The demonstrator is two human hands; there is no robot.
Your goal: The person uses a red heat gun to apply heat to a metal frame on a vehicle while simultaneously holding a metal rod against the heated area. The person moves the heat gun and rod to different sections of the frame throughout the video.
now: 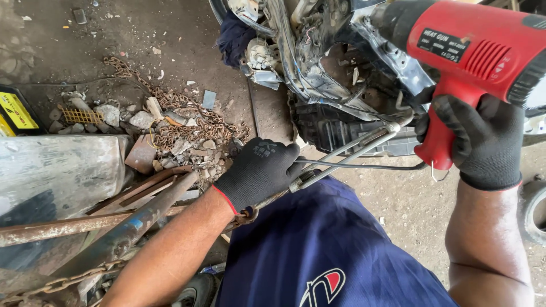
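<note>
Here, left hand [259, 170] grips locking pliers [335, 159]; right hand [483, 139] clasps red heat gun [472, 51].

1. The heat gun [478, 51] runs off the right edge; its rear is cut off.
2. The left hand [259, 170] covers the pliers' [335, 159] handles.
3. The pliers' tips vanish behind metal.

We have our left hand [259, 170] closed around the locking pliers [335, 161], which reach up right to the engine assembly [318, 62] ahead. Our right hand [483, 139] holds the heat gun [472, 51] right of it. A chain [187, 116] lies on rubble [122, 116] to the left.
</note>
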